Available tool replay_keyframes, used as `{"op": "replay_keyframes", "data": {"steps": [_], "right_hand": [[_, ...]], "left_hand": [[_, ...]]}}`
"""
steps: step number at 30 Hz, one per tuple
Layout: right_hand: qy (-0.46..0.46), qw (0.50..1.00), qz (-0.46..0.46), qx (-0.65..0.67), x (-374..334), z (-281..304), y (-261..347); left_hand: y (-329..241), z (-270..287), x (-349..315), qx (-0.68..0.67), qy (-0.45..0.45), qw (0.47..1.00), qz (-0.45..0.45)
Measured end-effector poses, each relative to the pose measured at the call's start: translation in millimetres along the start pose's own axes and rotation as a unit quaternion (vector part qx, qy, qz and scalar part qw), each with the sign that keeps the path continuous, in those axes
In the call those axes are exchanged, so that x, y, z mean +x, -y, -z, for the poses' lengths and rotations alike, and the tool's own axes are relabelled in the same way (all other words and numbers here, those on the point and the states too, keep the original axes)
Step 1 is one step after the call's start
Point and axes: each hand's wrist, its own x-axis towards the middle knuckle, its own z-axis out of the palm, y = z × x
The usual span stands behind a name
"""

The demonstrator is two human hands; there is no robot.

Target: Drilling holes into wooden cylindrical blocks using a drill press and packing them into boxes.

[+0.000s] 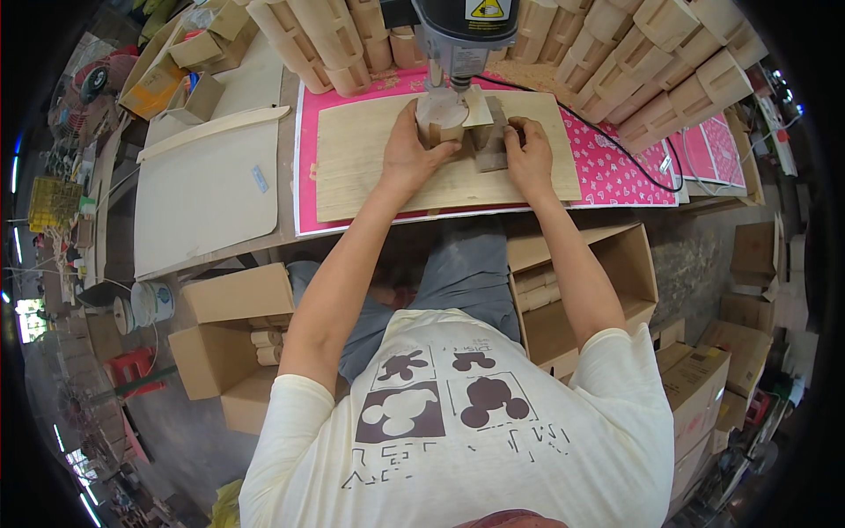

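Observation:
Under the drill press (462, 57), a round pale wooden block (440, 107) stands on a thin wooden board (356, 167). My left hand (407, 154) is wrapped around the left and near side of this block, with the thumb across its front. The drill's lower end reaches down close to the block's right edge. Against the block's right side rests a small light wooden piece (478, 110), beside a dark flat block (495, 151). My right hand (530, 158) has its fingers curled at the dark block's right edge, gripping it; the fingertips are partly hidden.
Stacks of pale wooden cylinders (664, 84) line the table's back on both sides. A black cable (616, 145) crosses the pink patterned sheet (607, 176). Cartons holding wooden pieces stand below, a left carton (207, 356) and a right carton (629, 264). A grey-white panel (207, 194) lies at left.

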Motion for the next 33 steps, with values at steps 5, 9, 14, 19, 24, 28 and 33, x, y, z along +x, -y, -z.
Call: {"op": "replay_keyframes", "data": {"steps": [5,9,14,19,24,28,33], "right_hand": [[-0.002,0.997,-0.052,0.065,14,-1,3],[-0.040,0.994,-0.050,0.091,79,15,35],[-0.068,0.933,0.038,0.350,180,30,114],[0.014,0.918,0.026,0.395,218,37,154],[0.006,0.941,0.038,0.335,204,54,155],[-0.011,0.956,0.101,0.275,155,78,154],[-0.052,0.958,0.172,0.223,76,79,142]], "left_hand": [[-2,-4,-1,0.040,-0.005,0.998,-0.047],[-5,-4,-2,0.017,-0.030,0.998,-0.059],[-10,-2,-2,0.032,0.004,0.999,-0.032],[-9,-2,-2,0.042,0.003,0.998,-0.042],[-5,-3,-2,0.047,-0.001,0.997,-0.054],[-7,-4,-3,0.045,-0.007,0.998,-0.049],[-10,-3,-3,0.059,-0.011,0.997,-0.051]]}}
